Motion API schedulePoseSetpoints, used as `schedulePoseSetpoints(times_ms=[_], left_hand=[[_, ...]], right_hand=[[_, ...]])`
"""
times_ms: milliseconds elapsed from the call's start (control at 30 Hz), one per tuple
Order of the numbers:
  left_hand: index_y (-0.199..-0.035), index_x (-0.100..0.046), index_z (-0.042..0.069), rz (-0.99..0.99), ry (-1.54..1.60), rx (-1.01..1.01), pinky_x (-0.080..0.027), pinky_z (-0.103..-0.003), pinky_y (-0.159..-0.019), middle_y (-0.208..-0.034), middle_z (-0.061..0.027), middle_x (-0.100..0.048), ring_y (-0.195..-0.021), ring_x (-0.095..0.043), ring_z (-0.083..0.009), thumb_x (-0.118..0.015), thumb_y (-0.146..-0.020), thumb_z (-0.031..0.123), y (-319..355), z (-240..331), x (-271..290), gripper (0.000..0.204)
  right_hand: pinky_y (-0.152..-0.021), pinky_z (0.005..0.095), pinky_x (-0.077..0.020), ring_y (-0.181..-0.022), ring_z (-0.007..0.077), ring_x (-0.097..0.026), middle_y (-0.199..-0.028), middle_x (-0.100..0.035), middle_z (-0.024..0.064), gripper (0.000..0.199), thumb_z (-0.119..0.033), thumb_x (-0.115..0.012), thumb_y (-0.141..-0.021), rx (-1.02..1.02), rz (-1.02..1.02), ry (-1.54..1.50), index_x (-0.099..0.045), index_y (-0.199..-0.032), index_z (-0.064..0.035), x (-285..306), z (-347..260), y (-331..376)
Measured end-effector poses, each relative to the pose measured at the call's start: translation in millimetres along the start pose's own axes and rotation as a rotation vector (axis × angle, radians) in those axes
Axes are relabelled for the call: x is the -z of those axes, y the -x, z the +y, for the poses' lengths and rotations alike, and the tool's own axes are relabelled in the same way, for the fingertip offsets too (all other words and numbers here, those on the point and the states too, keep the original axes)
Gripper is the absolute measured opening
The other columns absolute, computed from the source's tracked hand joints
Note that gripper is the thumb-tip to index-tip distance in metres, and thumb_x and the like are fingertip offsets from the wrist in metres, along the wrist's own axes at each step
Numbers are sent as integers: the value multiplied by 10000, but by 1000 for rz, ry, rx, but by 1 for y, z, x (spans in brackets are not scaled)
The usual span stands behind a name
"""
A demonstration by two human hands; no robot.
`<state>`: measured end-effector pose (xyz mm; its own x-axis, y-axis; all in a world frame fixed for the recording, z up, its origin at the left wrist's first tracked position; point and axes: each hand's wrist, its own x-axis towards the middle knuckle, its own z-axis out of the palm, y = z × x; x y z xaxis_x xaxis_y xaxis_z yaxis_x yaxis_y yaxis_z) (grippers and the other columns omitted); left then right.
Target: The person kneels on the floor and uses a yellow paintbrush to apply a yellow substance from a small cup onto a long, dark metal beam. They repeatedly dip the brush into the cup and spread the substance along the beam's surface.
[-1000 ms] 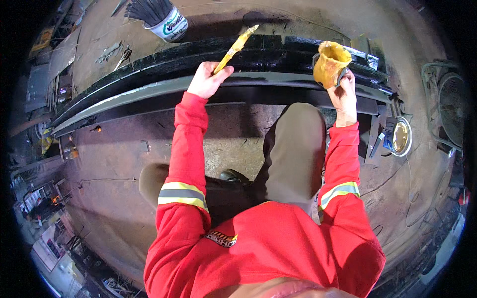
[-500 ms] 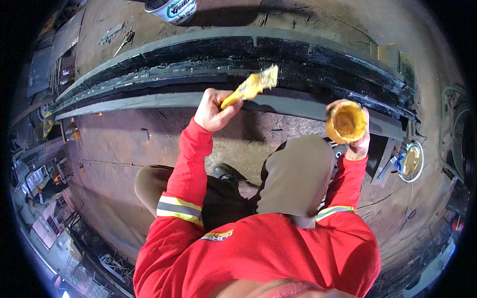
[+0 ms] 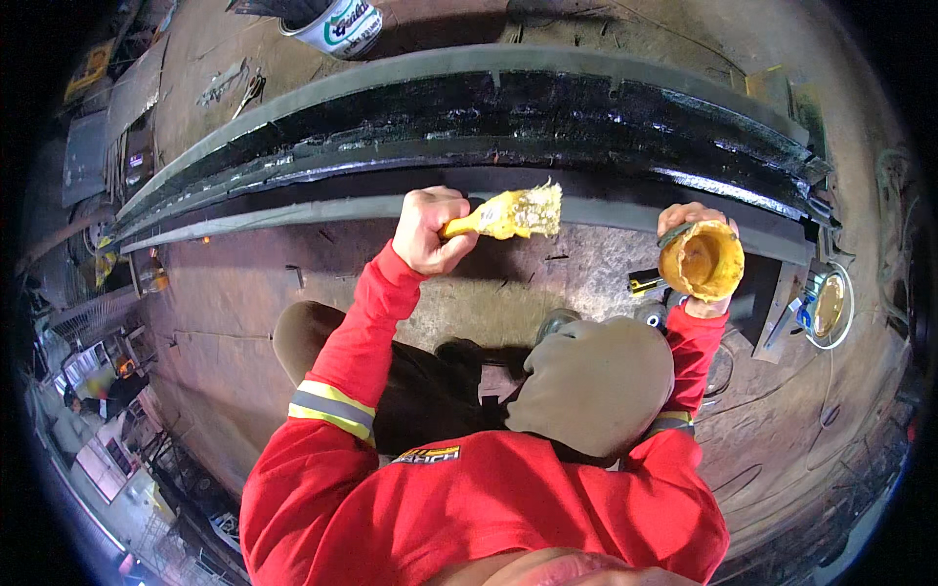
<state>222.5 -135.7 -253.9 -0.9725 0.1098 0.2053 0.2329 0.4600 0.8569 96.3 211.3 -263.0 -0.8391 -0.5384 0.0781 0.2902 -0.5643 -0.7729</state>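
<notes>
My left hand (image 3: 428,230) grips the handle of a paintbrush (image 3: 508,214) caked in yellow paint, bristles pointing right over the long steel beam (image 3: 547,122). The beam's upper part is coated glossy black, its near flange grey. My right hand (image 3: 689,217) holds a small can (image 3: 701,259) smeared with yellow paint, its mouth tilted toward me, just below the beam's right end. Both red sleeves with reflective bands reach up from the lower edge.
A white paint bucket (image 3: 342,21) stands beyond the beam at the top. A round tin (image 3: 827,306) and a yellow-handled tool (image 3: 647,283) lie on the floor at right. My bent knee (image 3: 598,383) is below the can. Metal scraps and stock lie at left.
The brush has come down from above the beam and now lies level, nearer the can. The can has dropped lower and tilted toward me. The view has shifted closer to the beam.
</notes>
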Motion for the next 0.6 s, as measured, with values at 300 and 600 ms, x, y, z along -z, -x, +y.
schedulePoseSetpoints(times_ms=[300, 600], left_hand=[[-543, -380, 83, -65, -1, -93, -307, -402, -476, -503, -91, -375, -454, -408, -309, -655, -652, 259, 2, -5, 4, 344], [-533, -388, 92, -87, -71, -112, -335, -390, -461, -507, -77, -406, -455, -441, -286, -673, -612, 240, 2, -12, 0, 330]], right_hand=[[-616, 375, -473, -739, 246, -583, -884, -631, 168, 316, -340, -660, -884, 141, -158, 21, -618, -993, -47, 12, 13, -13], [-640, 406, -480, -750, 319, -579, -921, -628, 251, 293, -266, -584, -918, 198, -48, -29, -583, -1009, 14, 8, 24, -5]])
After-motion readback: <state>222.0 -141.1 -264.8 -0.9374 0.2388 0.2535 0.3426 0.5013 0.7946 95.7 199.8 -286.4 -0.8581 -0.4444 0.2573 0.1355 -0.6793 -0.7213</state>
